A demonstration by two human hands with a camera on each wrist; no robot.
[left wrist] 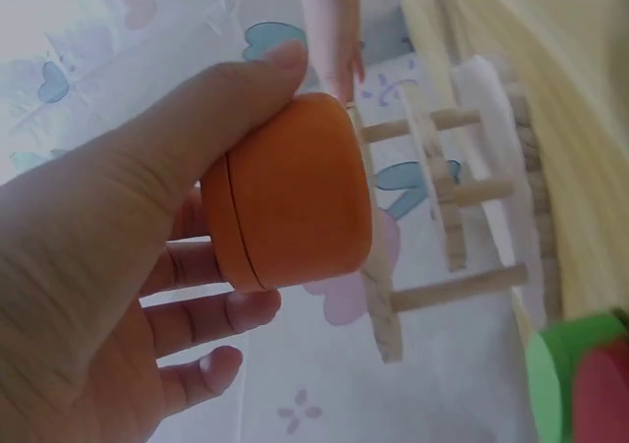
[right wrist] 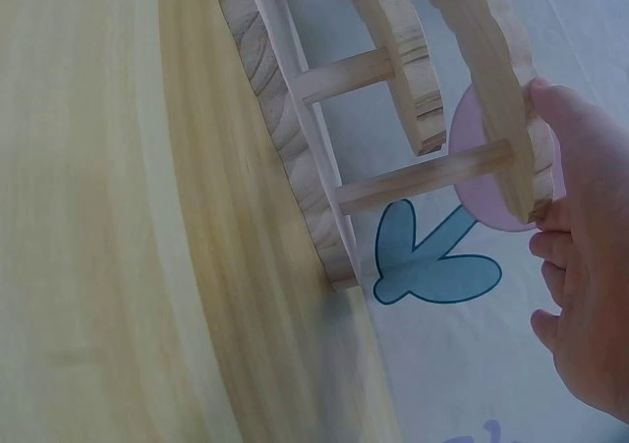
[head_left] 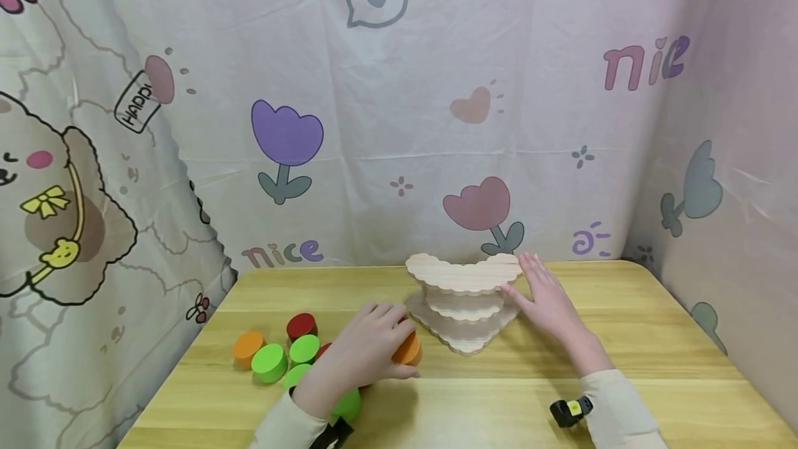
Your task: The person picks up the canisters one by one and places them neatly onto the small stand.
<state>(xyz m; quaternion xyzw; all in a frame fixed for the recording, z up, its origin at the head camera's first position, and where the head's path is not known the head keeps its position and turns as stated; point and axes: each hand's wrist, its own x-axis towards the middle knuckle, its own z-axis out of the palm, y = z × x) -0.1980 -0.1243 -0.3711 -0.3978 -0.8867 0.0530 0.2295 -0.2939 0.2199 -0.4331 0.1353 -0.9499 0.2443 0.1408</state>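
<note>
My left hand (head_left: pixel 368 345) grips an orange round block (left wrist: pixel 295 193) between thumb and fingers; a thin seam rings one end of it. The block is just left of a tiered wooden stand (head_left: pixel 464 274) with scalloped shelves joined by round pegs. At the stand's right end, my right hand (head_left: pixel 555 303) holds the edge of the top shelf (right wrist: pixel 516 158), thumb on one side and fingertips on the other. The stand is upright on the wooden table.
Left on the table (head_left: pixel 499 407) lie several more round blocks: an orange block (head_left: pixel 249 349), a dark red block (head_left: pixel 302 326) and green blocks, one a light green block (head_left: pixel 270 363). My left forearm partly covers this group. A printed curtain (head_left: pixel 386 102) hangs behind the table.
</note>
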